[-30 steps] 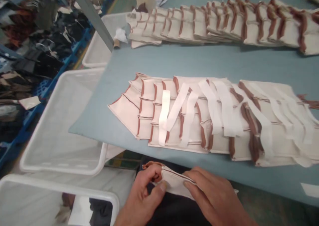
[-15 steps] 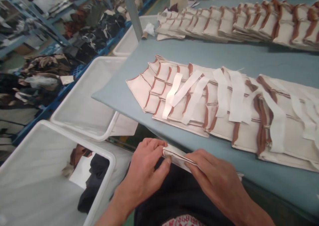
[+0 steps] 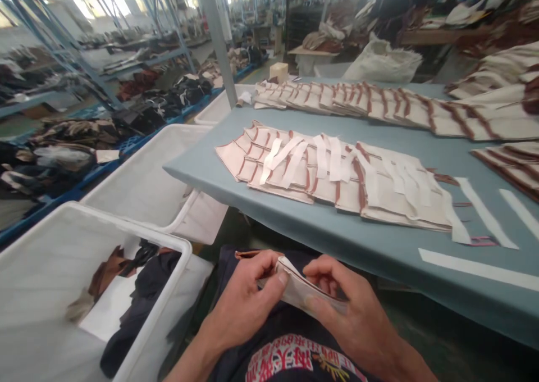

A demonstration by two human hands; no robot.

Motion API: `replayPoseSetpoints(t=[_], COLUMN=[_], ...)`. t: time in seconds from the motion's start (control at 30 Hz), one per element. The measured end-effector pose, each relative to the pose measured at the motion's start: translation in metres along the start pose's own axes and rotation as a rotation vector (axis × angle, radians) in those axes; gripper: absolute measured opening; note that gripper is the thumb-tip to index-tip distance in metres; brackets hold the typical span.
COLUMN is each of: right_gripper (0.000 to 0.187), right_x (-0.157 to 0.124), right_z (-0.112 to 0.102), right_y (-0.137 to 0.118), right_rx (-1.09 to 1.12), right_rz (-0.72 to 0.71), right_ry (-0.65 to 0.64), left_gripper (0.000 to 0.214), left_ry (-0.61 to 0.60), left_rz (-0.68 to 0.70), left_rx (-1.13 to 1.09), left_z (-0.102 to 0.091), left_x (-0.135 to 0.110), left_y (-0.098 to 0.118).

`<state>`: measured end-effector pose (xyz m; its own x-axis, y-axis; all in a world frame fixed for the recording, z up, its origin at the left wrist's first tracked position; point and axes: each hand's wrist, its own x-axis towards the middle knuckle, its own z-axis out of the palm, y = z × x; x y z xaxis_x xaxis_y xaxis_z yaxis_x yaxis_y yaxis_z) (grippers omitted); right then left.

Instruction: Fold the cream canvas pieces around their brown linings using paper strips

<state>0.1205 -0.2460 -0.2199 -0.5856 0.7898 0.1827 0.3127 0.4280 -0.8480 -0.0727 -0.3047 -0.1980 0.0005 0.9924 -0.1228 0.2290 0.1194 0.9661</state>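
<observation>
Close to my body I hold a cream fabric piece [image 3: 300, 290] with a dark brown edge, folded so its long opening faces up. My left hand [image 3: 247, 292] pinches its left end between thumb and fingers. At the other end, my right hand [image 3: 356, 300] grips it with the thumb on the near side and fingers curled at the opening. A brown strip [image 3: 247, 254] sticks out behind my left hand. Beyond my hands, overlapping cream fabric pieces [image 3: 269, 171] with brown edges lie on the blue-green table, with white strips [image 3: 336, 158] across them.
The table's [image 3: 252, 210] near edge runs just beyond my hands. White bins [image 3: 63, 219] stand at the left, the nearest holding dark and brown scraps [image 3: 138, 292]. More stacked fabric pieces [image 3: 357, 98] line the table's far side, near a metal post [image 3: 219, 39].
My view has tilted up, showing more of the room and the table's right side. My right fingers have lifted and spread along the fabric piece, whose opening gapes wider.
</observation>
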Motion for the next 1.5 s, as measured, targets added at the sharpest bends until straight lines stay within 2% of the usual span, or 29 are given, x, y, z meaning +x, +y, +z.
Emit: replayPoseSetpoints(t=[0.07, 0.17, 0.3, 0.5, 0.6, 0.67, 0.77, 0.9, 1.13, 1.3, 1.37, 1.5], right_gripper=[0.015, 0.037, 0.056, 0.053, 0.043, 0.033, 0.02, 0.017, 0.021, 0.019, 0.019, 0.02], right_x=[-0.004, -0.004, -0.003, 0.0, 0.0, 0.0, -0.002, -0.001, -0.003, -0.01, -0.012, -0.011], right_z=[-0.002, -0.005, -0.004, -0.001, 0.0, 0.002, 0.005, 0.007, 0.006, 0.014, 0.016, 0.009], right_y=[-0.015, -0.029, -0.033, -0.03, -0.025, -0.022, -0.017, -0.012, -0.009, -0.005, -0.003, 0.0], right_rx=[0.176, 0.397, 0.517, 0.573, 0.519, 0.4, 0.18, 0.006, -0.052, -0.182, -0.192, -0.112], right_rz=[0.169, 0.298, 0.33, 0.323, 0.315, 0.28, 0.153, -0.001, -0.011, -0.082, -0.097, -0.073], right_ry=[-0.085, -0.27, -0.396, -0.468, -0.444, -0.367, -0.234, -0.107, -0.134, -0.087, -0.076, -0.102], left_gripper=[0.021, 0.02, 0.022, 0.025, 0.023, 0.02, 0.022, 0.027, 0.023, 0.018, 0.017, 0.017], left_ry=[-0.017, -0.026, -0.038, -0.01, 0.01, 0.017, 0.033, 0.097, 0.103, 0.152, 0.152, 0.105], left_rz=[0.019, 0.047, 0.062, 0.049, 0.043, 0.046, 0.015, -0.032, -0.059, -0.065, -0.081, -0.125], left_rx=[0.008, 0.006, -0.049, -0.053, -0.052, -0.063, -0.095, -0.108, 0.013, 0.169, 0.132, -0.089], left_z=[0.004, 0.006, 0.006, 0.006, 0.007, 0.008, 0.011, 0.015, 0.016, 0.022, 0.024, 0.027], left_x=[-0.013, -0.029, -0.04, -0.042, -0.039, -0.036, -0.029, -0.021, -0.022, -0.024, -0.024, -0.023], left_y=[0.004, 0.009, 0.011, 0.009, 0.007, 0.004, 0.001, -0.001, -0.004, -0.006, -0.006, 0.0])
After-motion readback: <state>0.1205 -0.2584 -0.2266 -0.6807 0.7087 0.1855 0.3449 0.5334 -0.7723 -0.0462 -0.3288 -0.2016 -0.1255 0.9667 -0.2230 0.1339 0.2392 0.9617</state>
